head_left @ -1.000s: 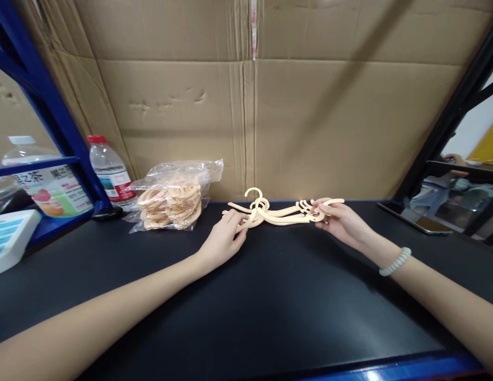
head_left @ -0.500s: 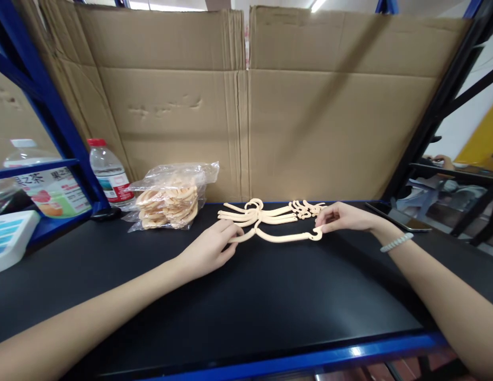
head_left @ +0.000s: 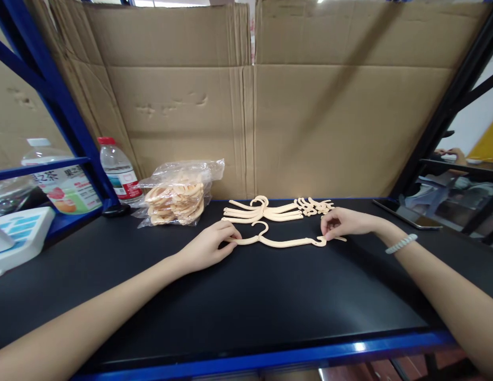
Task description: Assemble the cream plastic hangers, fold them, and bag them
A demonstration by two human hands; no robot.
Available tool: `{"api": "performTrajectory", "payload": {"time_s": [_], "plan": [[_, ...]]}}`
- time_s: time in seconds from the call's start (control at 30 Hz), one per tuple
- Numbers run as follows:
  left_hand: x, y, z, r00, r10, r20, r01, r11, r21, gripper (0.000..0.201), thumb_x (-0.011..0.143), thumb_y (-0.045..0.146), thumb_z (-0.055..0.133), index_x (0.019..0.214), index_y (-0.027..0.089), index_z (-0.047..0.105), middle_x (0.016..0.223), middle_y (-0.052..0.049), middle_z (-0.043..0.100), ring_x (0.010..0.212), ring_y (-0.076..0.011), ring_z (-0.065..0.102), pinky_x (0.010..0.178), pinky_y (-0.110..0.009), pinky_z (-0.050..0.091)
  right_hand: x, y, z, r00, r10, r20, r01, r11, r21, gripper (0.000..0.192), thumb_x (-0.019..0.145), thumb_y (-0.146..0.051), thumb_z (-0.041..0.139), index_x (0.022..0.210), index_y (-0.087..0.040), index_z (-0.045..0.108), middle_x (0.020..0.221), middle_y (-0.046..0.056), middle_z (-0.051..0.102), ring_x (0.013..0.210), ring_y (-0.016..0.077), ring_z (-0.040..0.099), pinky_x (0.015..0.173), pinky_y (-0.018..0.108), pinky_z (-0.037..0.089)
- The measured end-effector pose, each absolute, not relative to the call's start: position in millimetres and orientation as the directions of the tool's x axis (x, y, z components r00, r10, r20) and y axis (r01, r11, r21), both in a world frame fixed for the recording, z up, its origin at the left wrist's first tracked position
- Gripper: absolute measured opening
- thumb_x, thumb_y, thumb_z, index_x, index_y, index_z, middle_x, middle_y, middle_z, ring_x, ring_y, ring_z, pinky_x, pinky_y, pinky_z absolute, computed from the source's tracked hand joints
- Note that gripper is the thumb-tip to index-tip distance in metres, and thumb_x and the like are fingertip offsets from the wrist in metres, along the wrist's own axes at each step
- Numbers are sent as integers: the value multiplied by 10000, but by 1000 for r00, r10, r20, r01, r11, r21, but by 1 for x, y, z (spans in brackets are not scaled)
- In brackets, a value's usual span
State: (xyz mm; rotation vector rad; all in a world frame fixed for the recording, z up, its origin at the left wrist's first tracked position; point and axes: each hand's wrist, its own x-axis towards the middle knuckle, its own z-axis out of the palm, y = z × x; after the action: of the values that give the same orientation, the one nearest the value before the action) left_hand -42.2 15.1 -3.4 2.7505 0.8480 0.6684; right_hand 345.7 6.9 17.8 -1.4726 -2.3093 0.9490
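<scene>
A single cream plastic hanger (head_left: 284, 241) lies flat on the black tabletop (head_left: 270, 296); the left hand (head_left: 208, 246) pinches its left end with curled fingers, and the right hand (head_left: 341, 223) pinches its right end. At twelve o'clock from the hanger, just behind it, rests a stack of hangers (head_left: 266, 210); at ten o'clock sits a clear bag of hangers (head_left: 177, 193); farther toward nine o'clock stands a water bottle (head_left: 117, 172); cardboard (head_left: 246, 106) walls the back.
</scene>
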Motion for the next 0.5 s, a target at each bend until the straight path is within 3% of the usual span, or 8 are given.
{"api": "performTrajectory", "payload": {"time_s": [0.3,0.5], "plan": [[-45,16,-4,736,580,349,507,-814,285,168,875,236,473,927,196,628,909,-50,581,863,-180,579,779,-297,493,342,5,17,-438,889,-134,719,256,-646,287,631,-434,747,672,-162,663,576,7,616,550,142,532,549,266,399],[-44,20,-6,669,637,383,516,-769,377,168,866,291,497,918,193,623,893,-46,579,808,-165,586,693,-266,514,344,6,17,-472,872,-130,711,290,-640,296,684,-446,703,761,-161,677,628,11,621,575,139,536,553,261,401]]}}
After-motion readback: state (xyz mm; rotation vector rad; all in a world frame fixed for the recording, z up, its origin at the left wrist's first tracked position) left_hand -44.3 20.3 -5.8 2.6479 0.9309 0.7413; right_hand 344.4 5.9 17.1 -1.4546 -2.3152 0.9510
